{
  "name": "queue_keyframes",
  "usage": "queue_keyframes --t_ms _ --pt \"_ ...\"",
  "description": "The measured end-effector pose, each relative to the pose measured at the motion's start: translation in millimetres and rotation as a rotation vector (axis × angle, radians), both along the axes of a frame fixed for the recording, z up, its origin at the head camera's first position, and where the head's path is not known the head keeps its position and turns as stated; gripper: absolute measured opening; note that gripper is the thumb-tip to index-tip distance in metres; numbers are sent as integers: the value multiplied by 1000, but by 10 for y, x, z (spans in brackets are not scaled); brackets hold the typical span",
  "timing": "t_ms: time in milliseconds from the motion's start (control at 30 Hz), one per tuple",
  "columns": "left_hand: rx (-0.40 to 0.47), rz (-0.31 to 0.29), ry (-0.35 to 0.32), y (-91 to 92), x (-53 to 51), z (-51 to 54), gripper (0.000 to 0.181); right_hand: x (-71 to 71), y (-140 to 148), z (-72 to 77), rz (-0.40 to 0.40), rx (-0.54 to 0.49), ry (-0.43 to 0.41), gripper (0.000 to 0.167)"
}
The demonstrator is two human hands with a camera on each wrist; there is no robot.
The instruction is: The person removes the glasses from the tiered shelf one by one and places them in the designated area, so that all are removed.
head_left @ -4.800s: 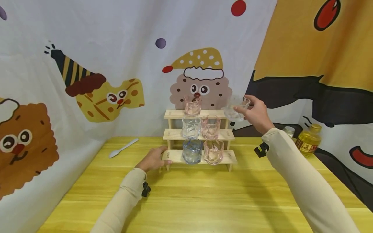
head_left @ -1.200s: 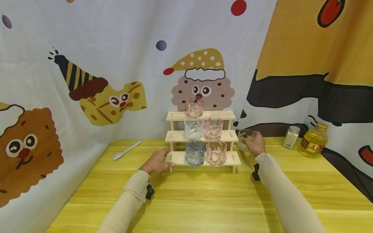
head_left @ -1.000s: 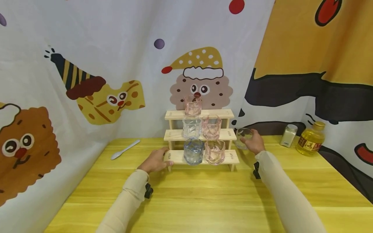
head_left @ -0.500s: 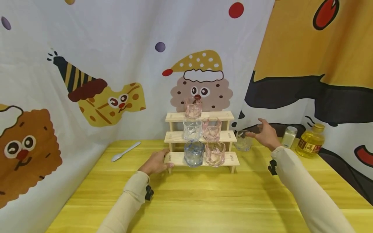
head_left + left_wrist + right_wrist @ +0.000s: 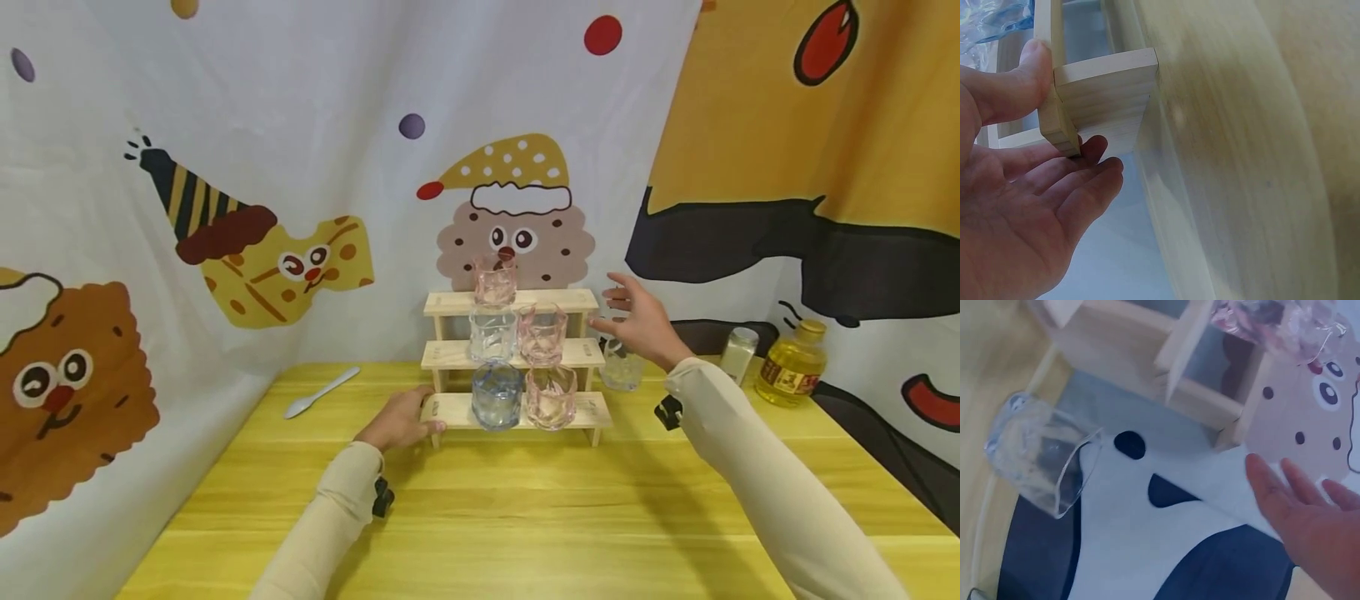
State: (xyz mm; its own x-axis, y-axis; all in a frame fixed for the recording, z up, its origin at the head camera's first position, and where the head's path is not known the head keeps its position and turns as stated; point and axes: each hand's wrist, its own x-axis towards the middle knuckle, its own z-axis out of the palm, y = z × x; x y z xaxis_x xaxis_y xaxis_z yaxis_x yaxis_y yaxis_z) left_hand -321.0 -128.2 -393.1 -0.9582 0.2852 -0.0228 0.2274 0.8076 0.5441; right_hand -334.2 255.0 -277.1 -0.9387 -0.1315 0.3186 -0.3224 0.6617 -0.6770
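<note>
A three-tier wooden rack holds a pink glass on top, a clear glass and a pink glass on the middle tier, and a blue glass and a pink glass at the bottom. My left hand grips the bottom shelf's left end, thumb above and fingers beneath in the left wrist view. My right hand, fingers spread and empty, hovers right of the upper tiers. Below it, a clear glass stands on the table, apart from the hand in the right wrist view.
A pale spoon lies on the wooden table at the left. At the back right stand a small lidded jar and a bottle of yellow oil. A printed cloth hangs behind everything.
My right hand carried the clear glass from beside the top tier down to the table right of the rack, let it go, then moved up and left. My left hand kept its grip.
</note>
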Motion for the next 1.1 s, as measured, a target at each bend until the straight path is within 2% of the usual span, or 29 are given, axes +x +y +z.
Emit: queue_keyframes --t_ms 200,367,633,867,1100 --pt "-6 1 4 -9 10 2 67 -37 -172 68 97 -36 60 85" --pt "-7 3 0 -5 8 6 68 -91 -313 120 131 -46 49 85" --pt "-11 -4 3 -2 9 6 68 -188 -569 215 162 1 12 86" --pt "-4 8 -7 -5 15 1 68 -365 -799 244 142 39 -11 87" --pt "-3 12 -15 -5 -2 0 68 -536 -1023 282 93 31 -31 85"
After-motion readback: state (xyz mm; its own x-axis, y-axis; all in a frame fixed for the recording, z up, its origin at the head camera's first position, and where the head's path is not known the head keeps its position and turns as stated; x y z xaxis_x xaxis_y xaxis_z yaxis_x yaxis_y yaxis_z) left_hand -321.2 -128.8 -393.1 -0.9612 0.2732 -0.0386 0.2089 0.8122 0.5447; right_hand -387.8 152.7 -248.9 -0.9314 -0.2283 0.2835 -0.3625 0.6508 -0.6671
